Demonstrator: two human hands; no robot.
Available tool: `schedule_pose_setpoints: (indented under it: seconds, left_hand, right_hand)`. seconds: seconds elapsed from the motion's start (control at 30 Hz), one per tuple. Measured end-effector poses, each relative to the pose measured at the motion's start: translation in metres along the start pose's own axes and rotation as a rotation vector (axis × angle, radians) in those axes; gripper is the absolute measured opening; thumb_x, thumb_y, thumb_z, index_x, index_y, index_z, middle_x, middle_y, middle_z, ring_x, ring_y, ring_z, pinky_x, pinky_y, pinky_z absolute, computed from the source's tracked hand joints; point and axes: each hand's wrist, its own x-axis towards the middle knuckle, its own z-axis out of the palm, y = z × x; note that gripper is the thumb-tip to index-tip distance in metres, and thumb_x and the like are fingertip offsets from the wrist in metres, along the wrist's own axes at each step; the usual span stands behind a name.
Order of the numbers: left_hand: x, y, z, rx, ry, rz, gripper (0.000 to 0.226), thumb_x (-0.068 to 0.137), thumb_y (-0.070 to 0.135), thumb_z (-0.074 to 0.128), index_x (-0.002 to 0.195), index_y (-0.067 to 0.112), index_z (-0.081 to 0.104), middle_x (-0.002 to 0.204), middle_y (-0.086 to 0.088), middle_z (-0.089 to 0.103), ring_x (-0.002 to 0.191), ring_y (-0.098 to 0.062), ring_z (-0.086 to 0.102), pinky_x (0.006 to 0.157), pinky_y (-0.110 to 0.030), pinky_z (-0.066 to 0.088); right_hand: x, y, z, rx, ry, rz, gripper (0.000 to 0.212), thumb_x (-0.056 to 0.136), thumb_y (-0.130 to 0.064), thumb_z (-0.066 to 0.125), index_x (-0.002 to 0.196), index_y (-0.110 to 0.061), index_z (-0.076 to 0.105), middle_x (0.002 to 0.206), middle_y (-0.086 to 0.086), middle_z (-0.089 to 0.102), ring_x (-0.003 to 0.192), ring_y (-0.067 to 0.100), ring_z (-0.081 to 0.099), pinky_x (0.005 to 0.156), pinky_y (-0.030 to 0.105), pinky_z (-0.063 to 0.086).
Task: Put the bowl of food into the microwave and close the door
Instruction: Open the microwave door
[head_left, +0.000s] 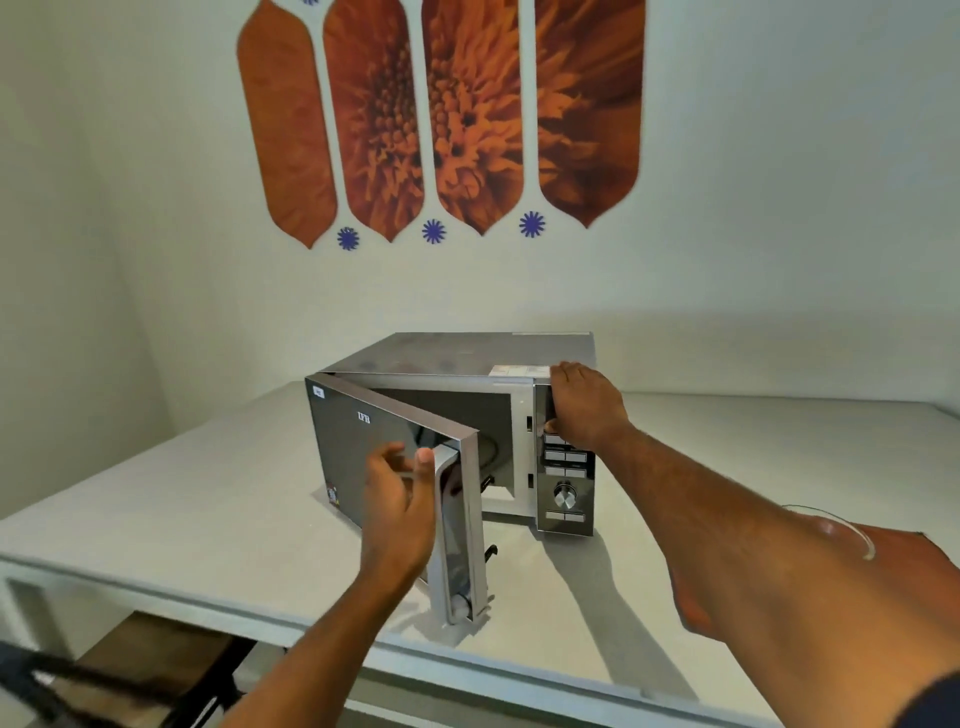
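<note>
A silver microwave (467, 358) stands on a white table (182, 493) with its mirrored door (358, 447) swung about half open to the left. My left hand (400, 499) curls around the door's vertical handle (460, 525). My right hand (587, 405) grips the microwave's top right front corner, above the control panel (566, 493). The dark cavity (467, 415) shows behind the door, and I see no bowl in the part that is visible. At the far right a glass bowl (852, 535) with reddish-brown food sits on the table, mostly hidden by my right forearm.
The table's front edge (467, 660) runs just below the open door. Under the table at the lower left stand a brown wooden surface (140, 654) and dark metal legs. A white wall with orange flower decals rises behind the microwave.
</note>
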Motion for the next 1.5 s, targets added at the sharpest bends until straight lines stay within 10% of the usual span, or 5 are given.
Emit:
schedule_pose_setpoints:
  seconds: [0.13, 0.37, 0.77, 0.97, 1.5]
  left_hand:
    - [-0.001, 0.035, -0.020, 0.414, 0.110, 0.239, 0.052, 0.091, 0.056, 0.052, 0.134, 0.029, 0.039, 0.136, 0.001, 0.045, 0.123, -0.016, 0.046, 0.094, -0.033, 0.045]
    - [-0.010, 0.064, -0.035, 1.037, -0.200, 0.205, 0.077, 0.090, 0.066, 0.045, 0.148, 0.018, 0.031, 0.157, -0.006, 0.035, 0.143, -0.029, 0.034, 0.115, -0.045, 0.034]
    - [-0.017, 0.059, -0.103, 1.477, 0.043, 0.020, 0.064, 0.089, 0.060, 0.047, 0.120, 0.006, 0.061, 0.117, -0.013, 0.065, 0.108, -0.030, 0.062, 0.092, -0.042, 0.050]
    - [-0.013, 0.013, -0.142, 1.580, 0.033, -0.154, 0.095, 0.091, 0.058, 0.041, 0.151, -0.009, 0.010, 0.160, -0.030, 0.012, 0.149, -0.045, 0.009, 0.122, -0.053, 0.013]
    - [0.021, -0.036, -0.180, 1.534, 0.093, -0.311, 0.118, 0.083, 0.066, 0.048, 0.147, -0.011, -0.015, 0.158, -0.034, -0.015, 0.148, -0.046, -0.012, 0.122, -0.051, 0.005]
  right_hand:
    - [-0.004, 0.003, -0.005, 0.023, -0.013, -0.015, 0.094, 0.081, -0.042, 0.081, 0.153, -0.006, 0.033, 0.158, 0.015, 0.042, 0.146, 0.031, 0.040, 0.122, 0.042, 0.033]
    - [-0.005, 0.009, -0.004, 0.015, -0.001, -0.043, 0.086, 0.082, -0.040, 0.080, 0.149, -0.007, 0.038, 0.150, 0.015, 0.050, 0.138, 0.031, 0.048, 0.116, 0.042, 0.039]
    - [-0.001, 0.011, -0.002, 0.011, -0.021, -0.045, 0.090, 0.084, -0.043, 0.076, 0.152, -0.005, 0.033, 0.157, 0.015, 0.043, 0.146, 0.030, 0.041, 0.120, 0.042, 0.035]
    - [-0.002, 0.009, -0.003, 0.023, -0.030, -0.028, 0.091, 0.086, -0.044, 0.073, 0.155, -0.004, 0.029, 0.161, 0.016, 0.037, 0.149, 0.031, 0.035, 0.123, 0.041, 0.029]
    - [-0.001, 0.005, 0.004, 0.006, 0.001, -0.011, 0.093, 0.084, -0.046, 0.075, 0.154, -0.004, 0.029, 0.160, 0.016, 0.038, 0.148, 0.032, 0.037, 0.123, 0.043, 0.031]
